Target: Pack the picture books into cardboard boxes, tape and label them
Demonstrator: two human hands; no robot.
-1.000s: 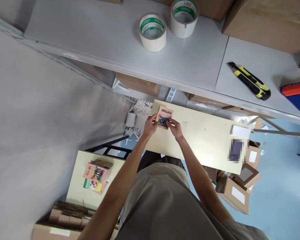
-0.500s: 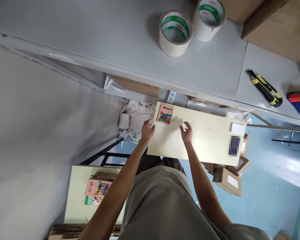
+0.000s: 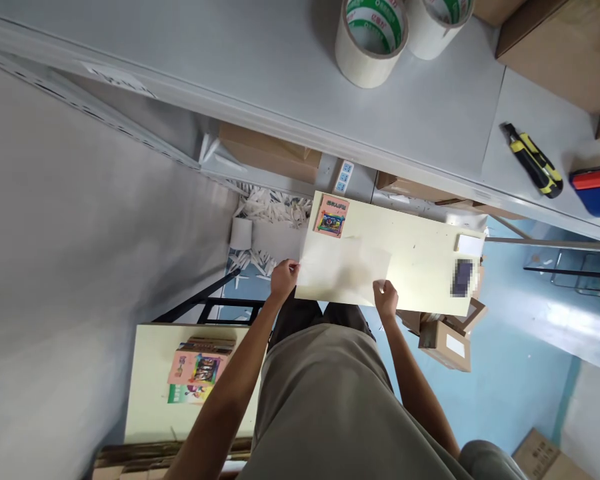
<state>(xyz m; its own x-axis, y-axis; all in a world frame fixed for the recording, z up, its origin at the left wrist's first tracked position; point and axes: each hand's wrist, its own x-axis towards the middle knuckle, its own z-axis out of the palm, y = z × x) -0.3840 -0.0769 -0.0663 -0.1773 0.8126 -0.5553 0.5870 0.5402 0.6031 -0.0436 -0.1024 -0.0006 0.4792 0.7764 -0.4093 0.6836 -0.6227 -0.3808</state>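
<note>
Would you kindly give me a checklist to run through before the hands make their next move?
1. Left hand grips the thin sheet: ok, pinched at its left side.
2. Right hand grips it too: ok, at its near right corner.
3. Sheet is a single layer: cannot tell.
4. Pink booklet is clear of both hands: ok, at the table's far left corner.
5. Cutter is away from the hands: ok, on the grey shelf.

Thin, pale sheet (image 3: 353, 267), see-through in look, wider than deep, spread low over the cream tabletop (image 3: 423, 270), pinched at its 9 o'clock and 4 o'clock edges, at 4 o'clock from the view's centre, contact underneath unclear
</note>
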